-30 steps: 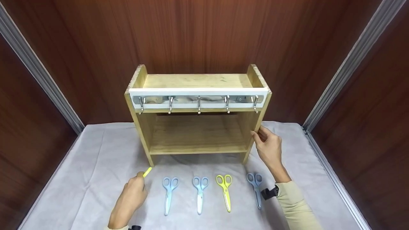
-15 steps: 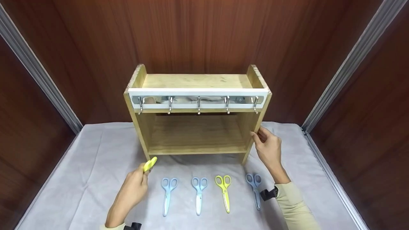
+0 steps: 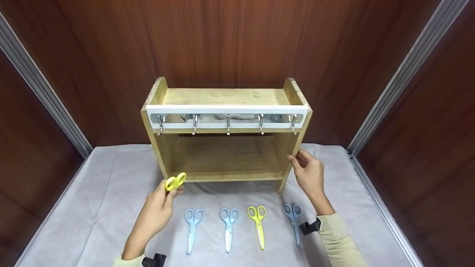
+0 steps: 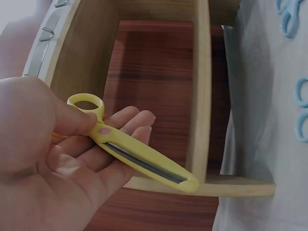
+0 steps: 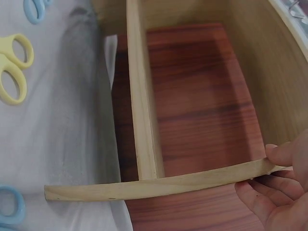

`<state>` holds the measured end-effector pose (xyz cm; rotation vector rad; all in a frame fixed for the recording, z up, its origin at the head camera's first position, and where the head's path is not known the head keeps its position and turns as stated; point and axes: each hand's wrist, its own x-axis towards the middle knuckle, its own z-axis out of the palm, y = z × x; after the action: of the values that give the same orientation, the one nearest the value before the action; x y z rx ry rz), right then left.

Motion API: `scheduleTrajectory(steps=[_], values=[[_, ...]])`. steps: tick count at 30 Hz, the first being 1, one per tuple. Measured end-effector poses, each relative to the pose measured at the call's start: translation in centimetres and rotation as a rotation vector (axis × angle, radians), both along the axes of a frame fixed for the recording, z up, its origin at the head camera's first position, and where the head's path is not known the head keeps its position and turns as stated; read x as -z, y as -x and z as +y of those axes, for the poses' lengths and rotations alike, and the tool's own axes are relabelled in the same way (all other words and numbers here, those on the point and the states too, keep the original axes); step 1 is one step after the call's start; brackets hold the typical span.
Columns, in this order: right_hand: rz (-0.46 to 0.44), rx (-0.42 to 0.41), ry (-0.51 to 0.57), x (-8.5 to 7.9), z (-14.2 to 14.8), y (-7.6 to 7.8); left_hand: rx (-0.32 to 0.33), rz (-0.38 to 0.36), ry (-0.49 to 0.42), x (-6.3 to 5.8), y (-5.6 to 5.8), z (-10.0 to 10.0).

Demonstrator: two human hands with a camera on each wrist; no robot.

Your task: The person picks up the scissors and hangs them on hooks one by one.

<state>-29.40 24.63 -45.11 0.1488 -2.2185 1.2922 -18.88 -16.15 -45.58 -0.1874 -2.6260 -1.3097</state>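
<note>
My left hand point(image 3: 154, 211) pinches a pair of yellow scissors point(image 4: 139, 156) between thumb and fingers, handle loops up, in front of the shelf's lower left corner. In the left wrist view the blades lie together, pointing away from the palm. My right hand point(image 3: 310, 172) grips the right side panel point(image 5: 192, 180) of the wooden shelf point(image 3: 230, 176), thumb on the inner side. Across the shelf's front runs a white rail point(image 3: 226, 108) bearing several metal hooks point(image 3: 228, 124), with nothing hanging on them.
On the grey cloth point(image 3: 111, 207) before the shelf lie two light blue scissors point(image 3: 192, 226) point(image 3: 228, 226), yellow scissors point(image 3: 258, 224) and darker blue scissors point(image 3: 294, 220), in a row. Brown wood-grain walls point(image 3: 222, 40) stand behind and at both sides.
My left hand has raised the yellow scissors and turned them, so both handle loops now show above the fingers. My right hand keeps its grip on the side panel.
</note>
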Motion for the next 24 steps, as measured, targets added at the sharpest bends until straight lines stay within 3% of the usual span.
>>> scheduleTrajectory(steps=[6,17,24], values=[[-0.016,-0.009,0.021,0.1,-0.1,0.0,0.024,0.005,-0.037,-1.3,0.6,0.3],[-0.035,0.002,0.014,0.1,0.0,-0.1,0.107,-0.003,-0.305,-3.7,1.3,0.3],[-0.022,-0.001,0.014,0.1,0.0,-0.1,0.129,0.007,-0.336,-4.9,1.5,-0.2]])
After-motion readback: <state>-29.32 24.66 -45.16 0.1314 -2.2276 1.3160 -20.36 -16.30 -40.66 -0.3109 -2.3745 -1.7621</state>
